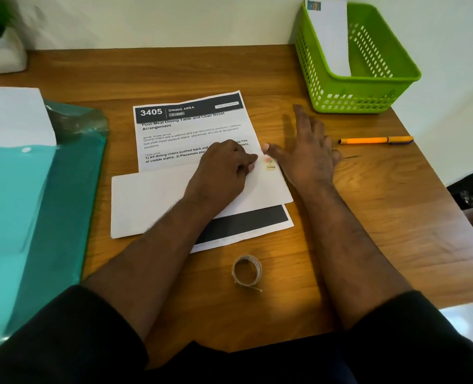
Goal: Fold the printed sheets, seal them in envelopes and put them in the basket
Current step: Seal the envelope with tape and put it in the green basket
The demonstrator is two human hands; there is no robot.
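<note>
- Your desk (368, 217) is still mid-job: one printed sheet (191, 128) lies flat and unfolded in the middle, header at the far end and black band at the near end. So folding it is still ahead of you, by the look of it.
- The teal folder (35, 203) at the left edge has a white page (13, 117) poking out the far end. Could be more sheets waiting, can't tell how many.
- The green basket (368, 92) in the far right corner already has one envelope in the basket (331, 37) standing up against the left wall. I'd count that one as done.
- A second white envelope (152, 200) lies across the near half of the sheet, with a small sticker (270, 164) at its far right corner. Can't tell whether anything's in it or if it's sealed.
- Your left hand (224, 170) sits on that envelope with the fingers curled, pinching at its far edge just left of the sticker.
- Your right hand (304, 145) is flat and relaxed, fingers spread on the desk, thumb touching the sheet's right edge, holding nothing.
- The orange pen (375, 140) lies untouched, right of that hand.
- The tape roll (246, 270) sits near you, just past the sheet's near edge, handy for sealing.
</note>
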